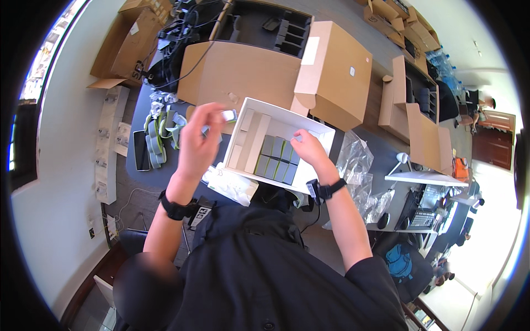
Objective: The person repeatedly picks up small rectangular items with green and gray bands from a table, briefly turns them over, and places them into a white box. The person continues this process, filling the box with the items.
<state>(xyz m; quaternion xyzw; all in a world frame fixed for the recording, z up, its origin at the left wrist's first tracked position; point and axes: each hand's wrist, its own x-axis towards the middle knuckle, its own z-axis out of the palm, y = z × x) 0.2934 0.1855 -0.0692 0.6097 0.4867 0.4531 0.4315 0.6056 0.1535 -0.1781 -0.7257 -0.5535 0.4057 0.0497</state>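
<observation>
In front of me a white open box (285,108) sits at the table's edge, tilted in view. Grey folded straps with green edges (276,159) stand in rows inside it, beside a white cardboard divider (257,142). My right hand (308,147) reaches into the box with curled fingers at the rearmost straps; whether it grips one is hidden. Left of the box my left hand (201,138) is raised and blurred. Its fingertips are by a grey-and-white piece (229,116), and I cannot tell if they hold it. Both wrists wear black bands.
Loose green-edged straps (156,136) and a black phone (141,151) lie on the table at left. A white soft packet (232,185) is against the box. Clear plastic bags (356,165) lie at right. Large cardboard boxes (337,74) stand behind, near tangled black cables (178,31).
</observation>
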